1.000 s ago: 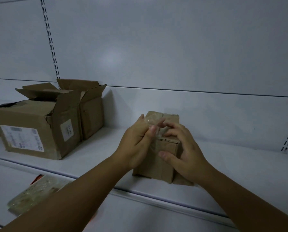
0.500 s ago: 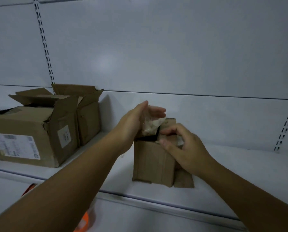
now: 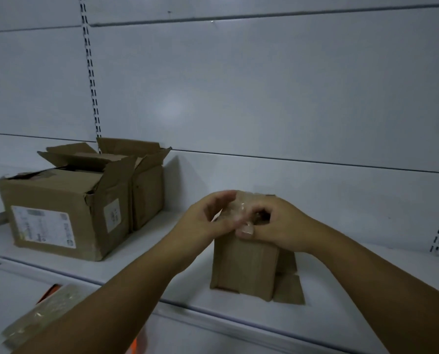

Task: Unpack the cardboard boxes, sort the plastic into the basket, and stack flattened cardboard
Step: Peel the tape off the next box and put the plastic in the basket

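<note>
Head view: your left hand [image 3: 208, 221] and right hand [image 3: 277, 226] pinch crinkled clear plastic [image 3: 235, 209] over a small cardboard box [image 3: 244, 267] standing near the white shelf's [image 3: 366, 284] front edge. Two opened boxes [image 3: 67, 200] sit toward its left end.

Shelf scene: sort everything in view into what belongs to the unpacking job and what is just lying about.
Part of the job:
- small cardboard box, upright on the shelf
- clear plastic at its top, pinched by left hand and right hand
- two opened boxes
- plastic-wrapped bundle below, with something orange under it

Just there:
- slotted upright
- white back panel
</note>
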Tool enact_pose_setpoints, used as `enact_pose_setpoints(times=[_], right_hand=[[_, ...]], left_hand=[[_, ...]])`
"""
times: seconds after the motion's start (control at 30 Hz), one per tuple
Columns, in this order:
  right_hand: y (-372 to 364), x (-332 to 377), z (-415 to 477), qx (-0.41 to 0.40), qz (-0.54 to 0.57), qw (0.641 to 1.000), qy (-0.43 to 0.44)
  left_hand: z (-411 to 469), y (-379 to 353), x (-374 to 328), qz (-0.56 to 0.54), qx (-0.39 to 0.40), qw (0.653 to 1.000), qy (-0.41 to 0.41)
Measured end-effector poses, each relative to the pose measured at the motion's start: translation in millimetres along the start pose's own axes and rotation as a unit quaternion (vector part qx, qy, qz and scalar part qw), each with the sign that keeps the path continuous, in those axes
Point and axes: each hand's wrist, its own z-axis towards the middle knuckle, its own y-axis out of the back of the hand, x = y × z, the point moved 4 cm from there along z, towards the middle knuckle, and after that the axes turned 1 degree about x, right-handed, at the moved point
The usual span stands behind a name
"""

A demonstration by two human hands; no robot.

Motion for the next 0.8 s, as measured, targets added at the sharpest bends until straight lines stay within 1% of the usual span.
enact_pose_setpoints(times=[0.1,0.13,0.2,0.3,0.37,0.43,0.5,0.6,0.7,0.77,0.8], right_hand=[[1,-1,2,0.012,0.011,1.0,-0.026],[2,-2,3,0.015,0.018,0.999,-0.044],[4,-4,5,0.021,0.035,0.996,-0.081],[7,-5,7,0.008,0.078,0.988,-0.134],[7,-4,9,-0.014,0.096,0.985,-0.145],[3,-7,10,-0.062,0.093,0.982,-0.151],[-2,-9,11,-0.136,0.065,0.976,-0.157],[-5,-11,6,-0.248,0.066,0.953,-0.163],[1,-13,-4,-0.374,0.102,0.907,-0.165],[2,-12,-10,-0.425,0.111,0.882,-0.173],[3,-11,-11,-0.434,0.112,0.875,-0.183]], left_hand=[[-11,7,20,-0.074,-0.015,0.997,-0.009],[-14,7,21,-0.073,-0.033,0.997,-0.023],[-18,3,23,-0.006,-0.092,0.993,-0.073],[-25,-5,22,0.122,-0.181,0.966,-0.138],[-27,-7,21,0.137,-0.208,0.955,-0.163],[-29,-9,25,0.154,-0.217,0.945,-0.189],[-30,-12,30,0.17,-0.22,0.94,-0.199],[-29,-15,31,0.182,-0.211,0.94,-0.196],[-32,-21,20,0.262,-0.196,0.921,-0.21],[-36,-34,7,0.346,-0.164,0.898,-0.218],[-39,-42,2,0.389,-0.134,0.889,-0.203]])
